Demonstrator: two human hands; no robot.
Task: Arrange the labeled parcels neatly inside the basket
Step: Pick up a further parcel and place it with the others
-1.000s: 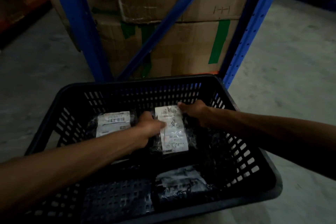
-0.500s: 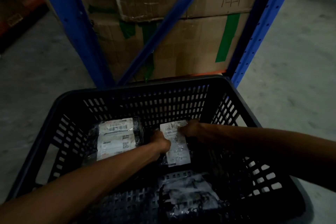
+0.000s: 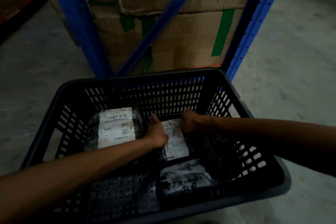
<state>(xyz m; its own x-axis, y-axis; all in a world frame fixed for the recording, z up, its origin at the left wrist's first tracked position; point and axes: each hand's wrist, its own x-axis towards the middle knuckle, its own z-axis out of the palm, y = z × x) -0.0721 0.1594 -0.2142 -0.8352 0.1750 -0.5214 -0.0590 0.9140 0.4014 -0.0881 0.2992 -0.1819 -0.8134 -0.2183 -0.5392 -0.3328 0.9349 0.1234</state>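
Head view, dim light. Black slotted basket (image 3: 236, 85) sits on grey concrete floor (image 3: 291, 60), its far rim close to a blue rack upright (image 3: 252, 23) at 1 o'clock; a second upright (image 3: 76, 23) and a diagonal brace (image 3: 163, 20) stand at 11–12 o'clock, with stacked cardboard cartons (image 3: 181, 42) bearing green tape strips behind them. Three black-wrapped parcels with white labels lie flat on the basket floor. Left parcel (image 3: 116, 129): far-left area, about 10 o'clock from basket centre, label up, barcode readable as a stripe only. Middle parcel (image 3: 175, 143): far-centre, just beside the left parcel, label up, long axis running near to far. Near parcel (image 3: 185, 178): at 5 o'clock from centre, just near of the middle parcel; its label is creased and blurred, and whether the two touch cannot be told. Left hand (image 3: 157, 132): reaches in from 7 o'clock, fingers curled down over the left edge of the middle parcel, resting in the gap between it and the left parcel. Right hand (image 3: 189, 121): reaches in from 3 o'clock, fingers bent down onto the far right corner of the same parcel. Both hands touch the middle parcel; whether they pinch it or only press on it cannot be told, fingertips hidden.
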